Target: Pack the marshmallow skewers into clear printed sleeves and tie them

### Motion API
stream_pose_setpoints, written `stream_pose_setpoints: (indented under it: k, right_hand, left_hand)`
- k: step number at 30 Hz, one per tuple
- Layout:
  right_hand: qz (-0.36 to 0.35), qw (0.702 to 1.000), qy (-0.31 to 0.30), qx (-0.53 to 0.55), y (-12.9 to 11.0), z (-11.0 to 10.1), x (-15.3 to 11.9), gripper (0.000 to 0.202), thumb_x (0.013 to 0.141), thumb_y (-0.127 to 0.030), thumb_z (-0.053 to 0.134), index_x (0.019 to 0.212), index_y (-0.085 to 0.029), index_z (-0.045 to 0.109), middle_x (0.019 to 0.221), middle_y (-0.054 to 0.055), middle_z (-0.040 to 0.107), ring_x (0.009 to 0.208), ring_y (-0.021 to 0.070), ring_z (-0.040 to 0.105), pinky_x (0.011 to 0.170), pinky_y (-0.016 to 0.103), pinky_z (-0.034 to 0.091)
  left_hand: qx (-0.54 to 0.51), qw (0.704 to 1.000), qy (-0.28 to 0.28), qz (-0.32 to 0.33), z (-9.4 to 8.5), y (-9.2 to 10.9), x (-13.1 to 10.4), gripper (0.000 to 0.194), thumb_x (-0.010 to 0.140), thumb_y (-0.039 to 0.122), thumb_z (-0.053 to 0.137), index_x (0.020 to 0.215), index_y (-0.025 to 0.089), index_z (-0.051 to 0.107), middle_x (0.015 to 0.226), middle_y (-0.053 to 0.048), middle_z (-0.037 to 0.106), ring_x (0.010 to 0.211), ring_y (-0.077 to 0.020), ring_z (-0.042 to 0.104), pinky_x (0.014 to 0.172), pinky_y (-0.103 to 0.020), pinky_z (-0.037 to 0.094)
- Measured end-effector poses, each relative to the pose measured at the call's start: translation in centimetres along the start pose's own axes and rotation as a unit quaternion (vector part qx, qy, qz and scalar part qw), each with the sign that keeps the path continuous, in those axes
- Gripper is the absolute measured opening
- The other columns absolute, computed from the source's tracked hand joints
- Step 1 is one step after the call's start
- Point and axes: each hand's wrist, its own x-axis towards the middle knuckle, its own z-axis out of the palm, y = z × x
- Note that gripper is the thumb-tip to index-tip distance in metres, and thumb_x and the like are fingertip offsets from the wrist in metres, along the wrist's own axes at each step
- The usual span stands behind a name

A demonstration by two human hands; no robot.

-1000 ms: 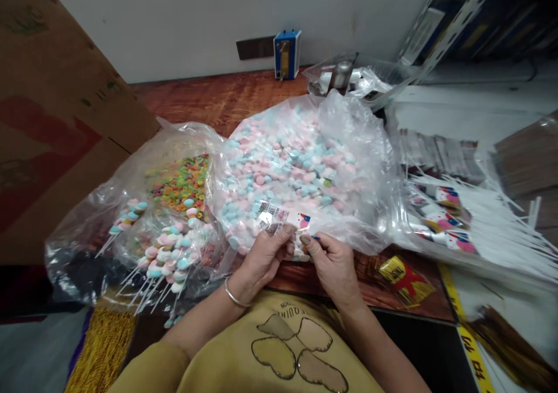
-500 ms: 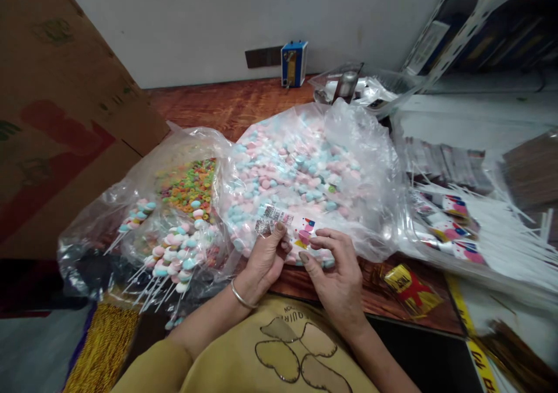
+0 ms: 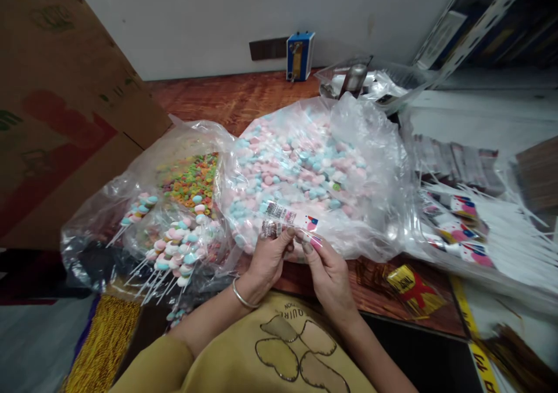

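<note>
A small clear printed plastic bag (image 3: pixel 285 215) is held between both hands, with dark lettering on its left part and a colourful picture on its right. My left hand (image 3: pixel 270 262) pinches its lower edge with thumb and fingers; a silver bangle circles that wrist. My right hand (image 3: pixel 325 271) grips the printed end, thumb against fingers, close beside the left. Just beyond them lies a large clear bag of pink, blue and white marshmallows (image 3: pixel 300 160). Left of the hands, a bunch of marshmallow sticks (image 3: pixel 178 250) rests on plastic.
Ring-shaped cereal (image 3: pixel 194 178) fills a plastic bag at left, beside a tall cardboard box (image 3: pixel 65 120). To the right are white sticks (image 3: pixel 514 236), printed bags (image 3: pixel 464 230) and a yellow-red packet (image 3: pixel 414 291). A blue device (image 3: pixel 300 56) stands by the wall.
My right hand has closed in toward the left, its thumb and fingers now pinching the printed end of the bag. The camera view has shifted slightly.
</note>
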Motion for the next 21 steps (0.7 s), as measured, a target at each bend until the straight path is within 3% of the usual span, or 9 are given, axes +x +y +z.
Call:
stream_pose_setpoints:
  k: [3,10,14,21]
  right_hand:
    - [-0.005,1.0,0.007,-0.02,-0.1,-0.3,0.0,0.028,0.103,-0.028,0.052,0.122,-0.028,0.073,0.124,0.007,0.073,0.118,0.0233,0.067,0.104,0.041,0.054]
    - [-0.094,0.978,0.033,-0.183,-0.7,-1.0,-0.2,0.02,0.101,-0.025,0.056,0.093,-0.023,0.075,0.098,0.008,0.077,0.094,0.0238,0.07,0.087,0.042,0.055]
    - [-0.147,0.964,0.044,-0.215,-1.2,-1.2,0.0,0.013,0.1,-0.023,0.06,0.097,-0.021,0.072,0.095,0.007,0.077,0.089,0.0217,0.07,0.084,0.039,0.055]
    - [-0.132,0.969,0.075,-0.194,-1.3,-1.4,-0.9,0.015,0.099,-0.016,0.059,0.089,-0.019,0.069,0.091,0.006,0.073,0.087,0.019,0.067,0.084,0.035,0.053]
  left_hand:
    - [0.002,0.998,-0.035,-0.048,-0.1,0.1,-0.2,0.047,0.057,0.043,0.096,0.084,0.016,0.068,0.069,0.002,0.064,0.055,-0.0083,0.054,0.054,-0.021,0.044]
    - [-0.045,0.995,-0.049,-0.075,-0.4,-0.7,0.1,0.048,0.056,0.04,0.097,0.068,0.015,0.059,0.057,0.006,0.053,0.052,-0.0064,0.046,0.05,-0.019,0.04]
    - [-0.077,0.988,-0.057,-0.119,-0.4,-1.1,0.1,0.05,0.054,0.041,0.098,0.07,0.015,0.058,0.059,0.006,0.053,0.053,-0.0058,0.046,0.053,-0.019,0.041]
    - [-0.019,0.993,-0.098,-0.068,0.0,-0.2,-0.6,0.047,0.056,0.038,0.097,0.079,0.015,0.063,0.065,0.003,0.062,0.059,-0.0089,0.056,0.06,-0.021,0.045]
